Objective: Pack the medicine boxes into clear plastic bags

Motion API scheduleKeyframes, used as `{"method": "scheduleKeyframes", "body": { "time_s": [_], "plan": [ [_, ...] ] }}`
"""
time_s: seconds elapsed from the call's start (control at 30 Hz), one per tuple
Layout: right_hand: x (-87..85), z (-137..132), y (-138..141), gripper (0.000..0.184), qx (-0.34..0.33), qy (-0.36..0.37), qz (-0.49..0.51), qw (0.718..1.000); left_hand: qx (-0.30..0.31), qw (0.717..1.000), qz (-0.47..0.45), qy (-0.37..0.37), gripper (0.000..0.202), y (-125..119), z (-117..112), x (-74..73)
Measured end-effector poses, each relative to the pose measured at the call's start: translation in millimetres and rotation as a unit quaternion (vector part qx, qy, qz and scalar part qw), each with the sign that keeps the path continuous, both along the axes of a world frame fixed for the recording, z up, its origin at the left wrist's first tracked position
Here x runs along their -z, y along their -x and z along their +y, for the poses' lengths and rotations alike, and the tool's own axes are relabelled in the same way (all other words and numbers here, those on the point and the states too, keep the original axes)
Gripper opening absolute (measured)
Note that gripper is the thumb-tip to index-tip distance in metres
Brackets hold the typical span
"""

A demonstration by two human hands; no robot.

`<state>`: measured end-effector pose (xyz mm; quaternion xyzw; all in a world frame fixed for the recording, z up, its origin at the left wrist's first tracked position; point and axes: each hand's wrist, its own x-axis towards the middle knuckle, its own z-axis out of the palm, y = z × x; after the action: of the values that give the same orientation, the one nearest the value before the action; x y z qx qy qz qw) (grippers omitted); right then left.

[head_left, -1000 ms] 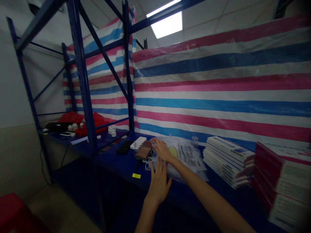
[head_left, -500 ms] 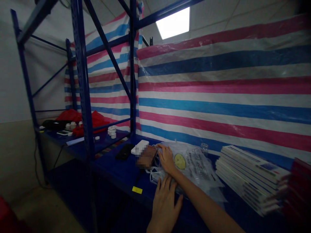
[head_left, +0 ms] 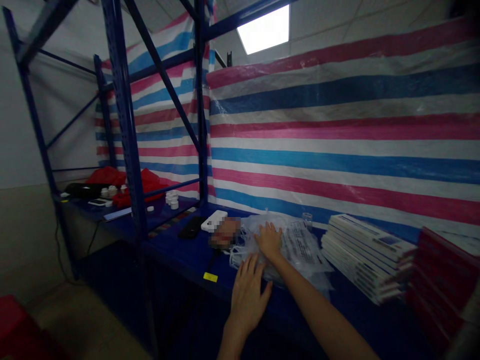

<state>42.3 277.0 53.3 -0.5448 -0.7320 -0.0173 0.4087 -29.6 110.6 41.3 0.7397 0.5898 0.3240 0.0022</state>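
Observation:
A pile of clear plastic bags (head_left: 300,250) with printed dark text lies on the blue shelf (head_left: 176,260). Flat on top of these bags rests my right hand (head_left: 269,239), its fingers spread. My left hand (head_left: 248,287) is at the near edge of the pile, fingers stretched out and holding nothing; whether it touches the plastic I cannot tell. Left of the bags is a brownish item (head_left: 227,231), partly blurred out. Beside that lie a white device (head_left: 213,220) and a black one (head_left: 191,227).
White boxes or books (head_left: 367,255) are stacked to the right, with dark red ones (head_left: 437,285) beyond. A small clear jar (head_left: 307,219) stands behind the bags. The blue rack post (head_left: 129,150) rises at left; white bottles (head_left: 172,200) sit past it.
My right hand has slid right, from the left edge of the bags onto their middle. My left hand stays near the front edge. The view has shifted slightly.

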Motion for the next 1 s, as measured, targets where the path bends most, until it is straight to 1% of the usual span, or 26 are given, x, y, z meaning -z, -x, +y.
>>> {"method": "scheduleKeyframes", "body": {
  "time_s": [0.03, 0.07, 0.13, 0.2, 0.27, 0.3, 0.33, 0.37, 0.4, 0.47, 0.5, 0.53, 0.57, 0.63, 0.67, 0.7, 0.73, 0.8, 0.87, 0.9, 0.97, 1.0],
  "plan": [
    [-0.3, -1, -5, 0.020, -0.007, 0.011, 0.028, 1.000, -0.004, 1.000, 0.007, -0.012, 0.047, 0, 1, 0.1],
    [-1.9, -2, -9, 0.018, -0.010, 0.016, 0.057, 0.998, -0.010, 1.000, 0.012, -0.025, 0.052, 1, 1, 0.1],
    [-8.6, -5, -15, 0.024, -0.006, 0.017, 0.105, 0.994, -0.026, 0.998, 0.017, -0.047, 0.059, 0, 2, 0.3],
    [-19.3, -9, -20, 0.031, -0.011, 0.017, 0.143, 0.989, -0.041, 0.997, 0.009, -0.068, 0.063, -2, 3, 0.9],
    [-32.7, -13, -27, 0.036, -0.048, 0.021, 0.182, 0.982, -0.057, 0.993, -0.029, -0.103, 0.063, -5, 1, 1.6],
    [-40.2, -15, -32, 0.037, -0.077, 0.024, 0.197, 0.977, -0.063, 0.987, -0.065, -0.129, 0.060, -6, -1, 1.7],
    [-48.1, -18, -38, 0.037, -0.110, 0.025, 0.208, 0.972, -0.067, 0.978, -0.115, -0.160, 0.054, -6, -4, 1.3],
    [-56.5, -22, -45, 0.036, -0.143, 0.026, 0.216, 0.965, -0.069, 0.962, -0.176, -0.197, 0.047, -7, -7, 0.0],
    [-65.3, -26, -54, 0.034, -0.172, 0.026, 0.222, 0.959, -0.071, 0.939, -0.239, -0.235, 0.039, -6, -11, -2.6],
    [-84.2, -38, -72, 0.031, -0.213, 0.026, 0.230, 0.949, -0.070, 0.891, -0.336, -0.298, 0.026, -6, -19, -12.2],
    [-94.1, -44, -80, 0.030, -0.236, 0.029, 0.234, 0.943, -0.064, 0.878, -0.358, -0.312, 0.021, -6, -23, -19.4],
    [-104.1, -52, -88, 0.030, -0.264, 0.035, 0.236, 0.934, -0.050, 0.878, -0.361, -0.310, 0.019, -8, -25, -27.7],
    [-113.7, -60, -95, 0.029, -0.297, 0.045, 0.235, 0.925, -0.028, 0.889, -0.351, -0.292, 0.019, -11, -26, -36.7],
    [-130.4, -78, -103, 0.028, -0.357, 0.066, 0.215, 0.907, 0.038, 0.920, -0.319, -0.225, 0.020, -24, -25, -54.2],
    [-136.4, -87, -105, 0.028, -0.375, 0.075, 0.193, 0.903, 0.078, 0.930, -0.310, -0.183, 0.021, -34, -22, -61.2],
    [-140.4, -96, -107, 0.029, -0.382, 0.080, 0.164, 0.906, 0.120, 0.931, -0.315, -0.142, 0.022, -45, -19, -66.4],
    [-142.0, -105, -108, 0.030, -0.381, 0.078, 0.131, 0.912, 0.158, 0.922, -0.338, -0.106, 0.024, -57, -15, -69.4],
    [-138.6, -122, -110, 0.036, -0.367, 0.057, 0.050, 0.927, 0.213, 0.883, -0.414, -0.056, 0.032, -82, -8, -68.8],
    [-129.2, -135, -117, 0.045, -0.336, 0.024, -0.033, 0.941, 0.221, 0.846, -0.483, -0.043, 0.035, -104, -3, -61.3],
    [-123.5, -140, -122, 0.053, -0.314, 0.012, -0.067, 0.947, 0.216, 0.838, -0.499, -0.040, 0.034, -112, -2, -56.1],
    [-112.2, -145, -136, 0.069, -0.264, 0.005, -0.103, 0.959, 0.212, 0.840, -0.500, -0.028, 0.032, -122, -3, -46.0],
    [-106.9, -145, -144, 0.072, -0.245, 0.008, -0.103, 0.964, 0.219, 0.842, -0.493, -0.022, 0.033, -125, -3, -41.9]
  ]
}}
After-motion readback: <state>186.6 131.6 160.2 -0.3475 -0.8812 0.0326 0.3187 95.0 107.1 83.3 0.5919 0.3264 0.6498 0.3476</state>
